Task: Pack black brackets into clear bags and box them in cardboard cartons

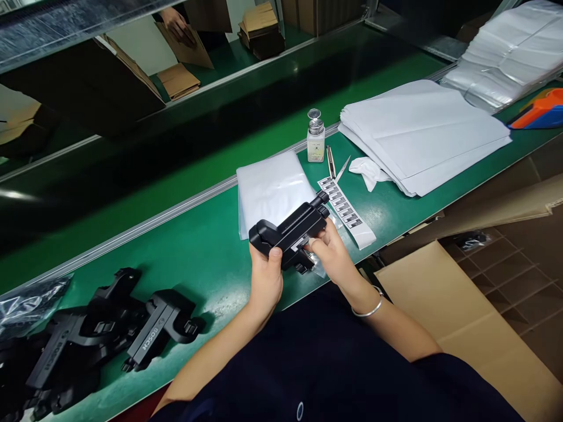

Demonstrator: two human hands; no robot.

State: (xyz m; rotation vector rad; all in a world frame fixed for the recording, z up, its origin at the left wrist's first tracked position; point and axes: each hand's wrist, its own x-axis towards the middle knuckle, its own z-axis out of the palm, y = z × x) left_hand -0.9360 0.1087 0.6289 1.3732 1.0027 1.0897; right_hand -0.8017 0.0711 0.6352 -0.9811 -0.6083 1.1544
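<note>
Above the bench I hold a black plastic device (292,231) with a rounded left end and a knob-like right end, tilted up to the right. My left hand (266,272) is closed around its left end, thumb on the near face. My right hand (332,249) grips the other end, its thumb at a small white label (301,242) on the side. My right fingers are partly hidden behind the device. Just beyond it lie a stack of clear plastic bags (277,181) and a strip of printed labels (345,208).
Black BOSCH-marked devices (156,331) lie on the green bench at left. A pump bottle (315,140), tweezers (331,161), crumpled tissue (369,171) and white sheets (422,129) lie toward the right. An open carton (457,316) stands below. Another person's hand (178,26) holds cardboard across the bench.
</note>
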